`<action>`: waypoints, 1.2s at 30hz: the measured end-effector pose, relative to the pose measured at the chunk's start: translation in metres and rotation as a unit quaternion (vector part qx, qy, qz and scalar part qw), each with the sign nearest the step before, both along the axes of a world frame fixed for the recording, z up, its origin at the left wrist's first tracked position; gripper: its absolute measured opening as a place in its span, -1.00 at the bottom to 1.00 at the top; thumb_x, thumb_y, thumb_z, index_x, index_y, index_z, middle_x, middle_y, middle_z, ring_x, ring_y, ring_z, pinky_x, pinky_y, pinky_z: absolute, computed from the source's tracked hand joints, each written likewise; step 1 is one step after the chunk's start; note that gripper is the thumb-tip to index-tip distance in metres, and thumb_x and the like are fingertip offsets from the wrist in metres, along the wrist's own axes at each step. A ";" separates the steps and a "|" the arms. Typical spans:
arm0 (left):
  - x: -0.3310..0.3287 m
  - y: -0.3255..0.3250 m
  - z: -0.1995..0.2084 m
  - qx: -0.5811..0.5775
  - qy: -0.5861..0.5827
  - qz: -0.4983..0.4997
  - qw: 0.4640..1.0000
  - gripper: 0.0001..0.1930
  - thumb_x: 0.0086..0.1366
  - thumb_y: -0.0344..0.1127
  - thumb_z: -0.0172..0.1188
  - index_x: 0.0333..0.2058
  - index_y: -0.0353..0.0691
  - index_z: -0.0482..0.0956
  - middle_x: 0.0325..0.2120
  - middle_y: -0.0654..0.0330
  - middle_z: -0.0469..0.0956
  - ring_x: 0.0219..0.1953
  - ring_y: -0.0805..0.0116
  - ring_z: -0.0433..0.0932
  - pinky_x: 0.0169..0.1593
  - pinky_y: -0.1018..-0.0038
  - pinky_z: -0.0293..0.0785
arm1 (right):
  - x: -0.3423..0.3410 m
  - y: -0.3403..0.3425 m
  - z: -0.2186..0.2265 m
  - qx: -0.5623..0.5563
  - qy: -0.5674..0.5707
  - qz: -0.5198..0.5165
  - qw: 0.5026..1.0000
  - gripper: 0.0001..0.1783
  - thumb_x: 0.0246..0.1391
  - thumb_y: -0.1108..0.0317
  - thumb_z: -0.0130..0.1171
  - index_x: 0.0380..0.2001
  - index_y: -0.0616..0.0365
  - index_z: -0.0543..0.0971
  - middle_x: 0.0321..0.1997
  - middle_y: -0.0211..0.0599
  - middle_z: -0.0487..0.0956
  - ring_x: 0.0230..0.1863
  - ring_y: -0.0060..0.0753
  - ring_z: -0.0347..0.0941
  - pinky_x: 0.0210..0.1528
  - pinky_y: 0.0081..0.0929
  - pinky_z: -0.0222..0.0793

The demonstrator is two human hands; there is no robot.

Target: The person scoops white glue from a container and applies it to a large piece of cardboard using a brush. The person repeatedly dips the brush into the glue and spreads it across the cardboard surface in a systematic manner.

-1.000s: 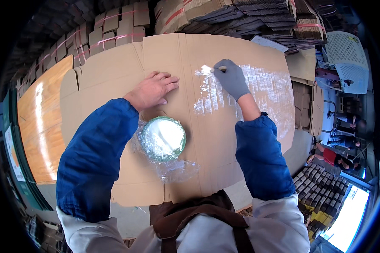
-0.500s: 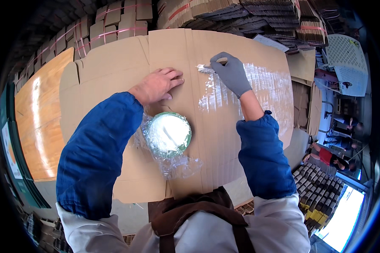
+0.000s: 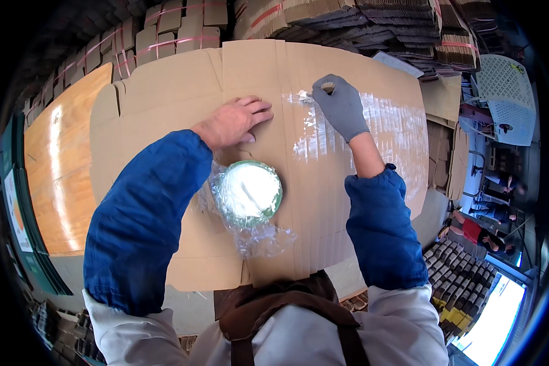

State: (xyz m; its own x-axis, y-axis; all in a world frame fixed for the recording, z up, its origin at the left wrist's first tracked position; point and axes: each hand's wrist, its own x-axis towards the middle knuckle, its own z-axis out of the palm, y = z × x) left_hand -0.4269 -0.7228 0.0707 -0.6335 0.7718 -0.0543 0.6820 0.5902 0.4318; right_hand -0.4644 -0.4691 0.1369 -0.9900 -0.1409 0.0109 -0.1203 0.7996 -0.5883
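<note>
A large flattened cardboard sheet [image 3: 183, 85] lies before me, with streaky white paste [image 3: 384, 128] spread over its right part. My left hand [image 3: 235, 122], bare, rests on the cardboard left of its middle, fingers laid out and holding nothing. In a grey glove, my right hand [image 3: 338, 107] is closed at the left end of the paste. A small whitish lump shows by its fingertips; what the fingers grip is hidden. Below my left hand stands a round green tub [image 3: 277, 198] filled with white paste [image 3: 248, 190], with crumpled clear plastic film [image 3: 256, 241] around it.
A shiny wooden board [image 3: 58, 177] lies at the left. Strapped stacks of cardboard [image 3: 189, 30] line the far side, with more bundles [image 3: 460, 274] at the lower right. A pale perforated plastic crate [image 3: 500, 82] stands far right. People [image 3: 476, 232] are in the right background.
My gloved right hand has shifted a little along the paste's upper left end, and the white lump by its fingers looks smaller. My left hand keeps its place on the cardboard.
</note>
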 end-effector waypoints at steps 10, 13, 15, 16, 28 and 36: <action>0.003 -0.001 -0.004 0.025 -0.014 0.004 1.000 -0.32 -0.03 -0.32 0.42 0.12 -0.28 0.40 0.21 0.14 0.30 0.27 0.17 0.24 0.34 0.35 0.21 | 0.034 -0.007 0.050 -0.108 -0.023 0.012 0.994 -0.85 0.09 0.35 0.17 -0.37 0.24 0.58 -0.45 -0.23 0.61 -0.40 -0.39 0.57 -0.25 -0.45 0.47; -0.005 -0.006 -0.004 0.012 -0.021 -0.003 1.000 -0.31 -0.03 -0.33 0.42 0.12 -0.29 0.40 0.22 0.13 0.29 0.27 0.16 0.24 0.35 0.36 0.21 | 0.069 -0.023 0.096 -0.249 -0.187 -0.012 0.950 -0.84 0.17 0.39 0.12 -0.33 0.32 0.54 -0.49 -0.33 0.57 -0.47 -0.61 0.54 -0.40 -0.61 0.45; -0.007 -0.005 -0.005 -0.015 0.006 -0.022 1.000 -0.31 -0.03 -0.33 0.42 0.13 -0.28 0.40 0.22 0.12 0.29 0.27 0.16 0.25 0.35 0.37 0.21 | 0.092 -0.037 0.106 -0.240 -0.232 0.011 0.943 -0.84 0.17 0.38 0.13 -0.34 0.31 0.53 -0.53 -0.32 0.56 -0.51 -0.59 0.54 -0.44 -0.61 0.45; -0.006 -0.004 -0.005 -0.016 0.001 -0.020 1.000 -0.30 -0.03 -0.33 0.42 0.13 -0.28 0.39 0.22 0.13 0.29 0.27 0.17 0.24 0.35 0.37 0.21 | 0.098 -0.046 0.106 -0.235 -0.252 0.021 0.939 -0.84 0.17 0.38 0.13 -0.35 0.30 0.52 -0.54 -0.31 0.55 -0.52 -0.58 0.55 -0.46 -0.61 0.45; -0.005 -0.006 -0.013 0.014 0.010 -0.019 1.000 -0.30 -0.03 -0.30 0.43 0.13 -0.27 0.40 0.23 0.13 0.28 0.28 0.16 0.23 0.33 0.37 0.24 | 0.126 -0.070 0.064 -0.194 -0.309 -0.004 0.931 -0.71 0.15 0.25 0.17 -0.50 0.25 0.45 -0.62 -0.23 0.56 -0.57 -0.51 0.53 -0.46 -0.51 0.44; -0.005 -0.007 -0.008 -0.018 0.001 -0.007 1.000 -0.30 -0.01 -0.26 0.43 0.15 -0.22 0.41 0.24 0.16 0.27 0.30 0.20 0.21 0.32 0.33 0.23 | 0.133 -0.079 0.049 -0.166 -0.282 0.024 0.945 -0.73 0.17 0.27 0.19 -0.47 0.26 0.46 -0.57 -0.29 0.58 -0.57 -0.52 0.53 -0.45 -0.57 0.45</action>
State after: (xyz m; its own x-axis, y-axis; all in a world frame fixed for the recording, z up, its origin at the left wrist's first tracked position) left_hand -0.4322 -0.7293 0.0625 -0.6235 0.7777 -0.0805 0.6909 0.5962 0.4089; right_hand -0.3318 -0.5477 0.1864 -0.8445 -0.2664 -0.4646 0.2558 0.5614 -0.7870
